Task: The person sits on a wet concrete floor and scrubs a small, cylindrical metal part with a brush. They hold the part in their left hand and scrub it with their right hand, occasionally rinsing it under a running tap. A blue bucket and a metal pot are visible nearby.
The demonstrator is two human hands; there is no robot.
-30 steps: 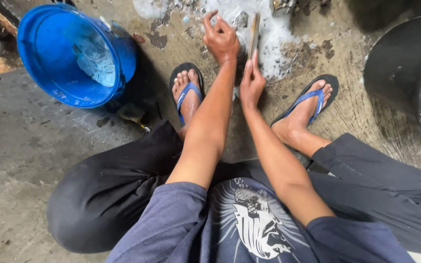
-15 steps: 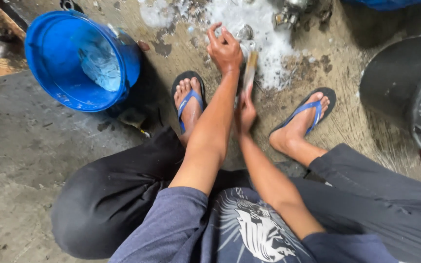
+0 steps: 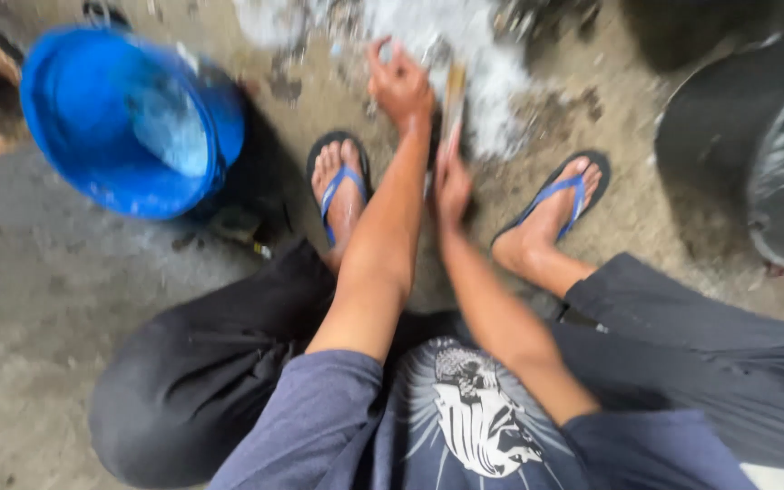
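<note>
Down low, the person squatted w/ both arms stretched to the floor. The left hand was curled, fingers closed on sth small among the white wet debris; what exactly, too blurred to tell. The right hand pinched the lower end of a thin tan stick-like tool, upright btw the feet. The tool looked stiff, light, prob. slick from the wet, so best taken low near the hand. A blue bucket stood left, a dark drum right. No labels or signs visible.
</note>
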